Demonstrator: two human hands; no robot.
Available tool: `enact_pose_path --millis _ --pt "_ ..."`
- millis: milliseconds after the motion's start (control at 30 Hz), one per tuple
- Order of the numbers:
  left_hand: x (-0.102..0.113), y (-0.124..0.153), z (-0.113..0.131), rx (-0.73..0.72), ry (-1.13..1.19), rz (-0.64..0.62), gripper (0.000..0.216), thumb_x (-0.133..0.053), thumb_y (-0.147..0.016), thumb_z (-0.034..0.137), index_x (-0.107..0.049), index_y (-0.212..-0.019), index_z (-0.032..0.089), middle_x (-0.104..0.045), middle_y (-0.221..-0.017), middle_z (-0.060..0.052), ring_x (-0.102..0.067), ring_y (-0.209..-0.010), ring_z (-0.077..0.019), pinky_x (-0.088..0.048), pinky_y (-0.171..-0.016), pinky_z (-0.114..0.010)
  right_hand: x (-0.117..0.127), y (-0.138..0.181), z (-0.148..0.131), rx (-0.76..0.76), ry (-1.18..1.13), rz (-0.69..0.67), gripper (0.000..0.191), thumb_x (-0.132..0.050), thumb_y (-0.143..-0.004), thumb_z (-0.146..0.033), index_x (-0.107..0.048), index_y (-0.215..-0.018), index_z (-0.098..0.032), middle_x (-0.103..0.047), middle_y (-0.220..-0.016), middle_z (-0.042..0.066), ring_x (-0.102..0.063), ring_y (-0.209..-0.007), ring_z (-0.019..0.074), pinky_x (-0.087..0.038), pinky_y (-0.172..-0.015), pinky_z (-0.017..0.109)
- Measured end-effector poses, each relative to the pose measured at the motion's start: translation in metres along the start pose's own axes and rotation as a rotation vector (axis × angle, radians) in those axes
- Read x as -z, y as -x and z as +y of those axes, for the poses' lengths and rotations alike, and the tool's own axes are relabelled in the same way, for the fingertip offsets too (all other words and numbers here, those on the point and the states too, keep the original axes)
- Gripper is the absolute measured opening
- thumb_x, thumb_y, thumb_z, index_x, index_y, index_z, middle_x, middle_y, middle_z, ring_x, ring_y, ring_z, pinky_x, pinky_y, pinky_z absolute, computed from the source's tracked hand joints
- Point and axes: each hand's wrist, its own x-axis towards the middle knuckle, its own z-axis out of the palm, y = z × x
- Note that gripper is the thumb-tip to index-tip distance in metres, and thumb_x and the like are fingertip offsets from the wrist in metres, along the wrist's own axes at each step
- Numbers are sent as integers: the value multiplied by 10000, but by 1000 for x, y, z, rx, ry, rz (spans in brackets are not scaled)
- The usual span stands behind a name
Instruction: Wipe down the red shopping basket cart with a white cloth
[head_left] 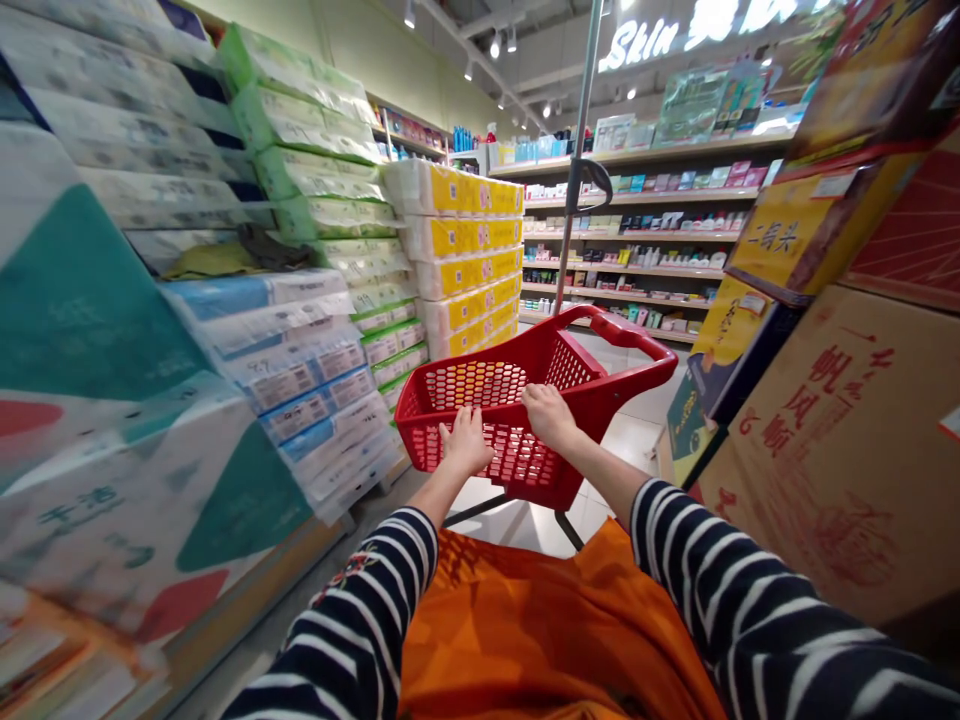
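A red plastic shopping basket (480, 385) rides in front of me on a thin dark frame, tilted to the right. My left hand (466, 441) wraps its fingers over the basket's near rim. My right hand (550, 414) grips the same rim a little further right. Both arms wear dark sleeves with white stripes. The basket looks empty inside. An orange apron or bag (540, 630) hangs below my arms.
Stacked packs of tissue paper (322, 380) line the left side, with yellow packs (469, 260) further ahead. Cardboard boxes (840, 440) crowd the right. Shelves of small goods (637, 240) stand ahead behind a metal pole (577, 160). Pale floor tiles (637, 420) run between.
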Motion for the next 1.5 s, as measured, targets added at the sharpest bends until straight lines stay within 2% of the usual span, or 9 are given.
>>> enact_pose_path --millis 133,367,533,700,867,1000,1233,1367,1500 --pt "-4 0 -17 66 0 24 769 -528 -721 281 -230 -1423 185 -162 -1545 -115 -117 -1423 -250 -160 -1112 -562 -7 -9 -18 69 -19 -16 397 -334 -881 -85 -550 -1214 -94 -534 -1254 159 -443 -1166 243 -266 -1008 353" --pt "-5 2 -48 115 -20 49 744 -498 -740 239 -231 -1432 195 -172 -1545 -99 -117 -1424 -246 -151 -1117 -560 7 -1 22 -69 41 29 349 -324 -891 -103 -603 -1101 -89 -597 -1125 162 -513 -1046 257 -310 -940 367" --pt "-1 8 -44 102 2 49 759 -519 -732 251 -236 -1434 194 -196 -1538 -101 -146 -1417 -256 -160 -1113 -564 -9 -20 -34 -23 -64 -57 361 -338 -869 -99 -597 -1119 -92 -587 -1169 165 -520 -1064 245 -330 -933 355" --pt "0 5 -27 -111 105 195 769 -484 -776 248 -146 -1464 186 -168 -1548 -71 -144 -1418 -180 -135 -1151 -449 -17 -39 -73 0 -301 -79 631 -402 -826 -196 -265 -1437 -118 -402 -1427 147 -369 -1285 251 -259 -1036 441" --pt "-9 -15 0 -185 151 124 667 -427 -854 321 -159 -1459 244 -212 -1539 -41 -211 -1398 -178 -161 -1135 -492 -7 -27 -40 48 -436 -72 739 -388 -787 -173 -123 -1471 -78 -479 -1369 148 -449 -1231 214 -285 -1037 400" --pt "-15 -26 9 -136 74 239 491 -366 -899 349 -341 -1386 285 -354 -1479 -24 -274 -1368 -199 -140 -1135 -519 -3 -7 -7 -35 -182 38 576 -399 -848 -240 -343 -1389 -50 -474 -1360 179 -385 -1273 267 -215 -1067 461" --pt "-9 -20 -62 31 21 286 374 -356 -891 265 -494 -1238 292 -499 -1368 -16 -393 -1288 -209 -108 -1135 -524 -5 9 -7 -19 -45 35 425 -437 -871 -276 -520 -1248 -99 -589 -1199 131 -456 -1157 267 -155 -1080 501" --pt "-15 -22 -113 148 80 360 400 -349 -867 204 -499 -1236 234 -488 -1376 -59 -417 -1271 -206 -283 -1088 -444 -7 11 -11 15 -68 54 465 -453 -851 -258 -488 -1287 -99 -540 -1268 135 -403 -1219 269 -125 -1100 495" --pt "-33 -36 -112 23 115 438 430 -347 -826 134 -532 -1214 144 -534 -1320 -116 -427 -1271 -230 -325 -1071 -430 -7 13 -9 3 -91 38 465 -434 -844 -230 -493 -1286 -96 -537 -1273 145 -403 -1224 274 -120 -1104 508"
